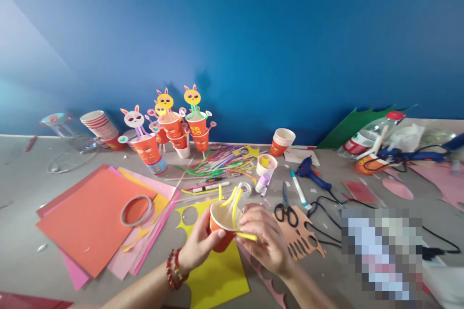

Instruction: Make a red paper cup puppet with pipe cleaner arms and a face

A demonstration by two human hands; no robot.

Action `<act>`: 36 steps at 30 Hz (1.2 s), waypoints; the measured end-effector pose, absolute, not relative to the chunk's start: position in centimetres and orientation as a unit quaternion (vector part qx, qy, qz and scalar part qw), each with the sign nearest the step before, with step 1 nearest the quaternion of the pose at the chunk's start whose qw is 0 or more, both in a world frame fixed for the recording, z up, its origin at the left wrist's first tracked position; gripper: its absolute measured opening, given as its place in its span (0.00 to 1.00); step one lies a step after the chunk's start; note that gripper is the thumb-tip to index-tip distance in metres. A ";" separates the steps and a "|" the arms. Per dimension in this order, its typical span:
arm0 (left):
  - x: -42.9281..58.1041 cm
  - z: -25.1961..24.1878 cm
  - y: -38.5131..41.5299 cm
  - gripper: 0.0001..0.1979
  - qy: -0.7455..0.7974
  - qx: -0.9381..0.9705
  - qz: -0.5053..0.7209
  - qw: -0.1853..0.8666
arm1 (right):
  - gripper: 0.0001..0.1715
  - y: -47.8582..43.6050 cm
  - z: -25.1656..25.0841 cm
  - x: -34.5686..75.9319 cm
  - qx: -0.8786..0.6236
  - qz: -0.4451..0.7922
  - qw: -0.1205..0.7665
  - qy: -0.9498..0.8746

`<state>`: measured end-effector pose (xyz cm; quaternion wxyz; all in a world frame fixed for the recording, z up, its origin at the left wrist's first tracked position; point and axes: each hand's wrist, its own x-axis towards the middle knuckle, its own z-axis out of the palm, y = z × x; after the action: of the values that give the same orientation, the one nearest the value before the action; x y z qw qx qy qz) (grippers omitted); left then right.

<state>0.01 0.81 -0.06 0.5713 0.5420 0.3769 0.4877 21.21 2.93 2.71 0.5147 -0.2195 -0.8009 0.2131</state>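
Note:
My left hand (201,241) is wrapped round an orange paper cup (226,242), tilted so that its white inside shows. Yellow pipe cleaners (236,203) stand up out of the cup's mouth, and another yellow piece (247,236) pokes out from its right side. At that side my right hand (264,236) is closed, its fingertips pinching at the rim beside the yellow pipe cleaner; the exact grip is partly hidden. Under the cup lies a yellow paper sheet (217,280) with round cut-outs.
Finished cup figures with animal faces (145,147) stand at the back. Loose pipe cleaners (217,161), black-handled scissors (286,215), a blue glue gun (310,171) with trailing cables, and a tape roll (125,219) on coloured paper (94,212) surround the hands. A bottle (366,137) is at right.

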 end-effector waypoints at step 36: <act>0.4 2.8 1.0 0.43 0.440 0.675 0.449 0.386 | 0.02 2.4 4.0 21.4 -0.235 0.249 0.498 -0.796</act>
<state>0.37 0.99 2.81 0.3861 0.6745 0.4404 0.4495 21.41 2.41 3.96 0.4983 -0.2353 -0.7963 0.2494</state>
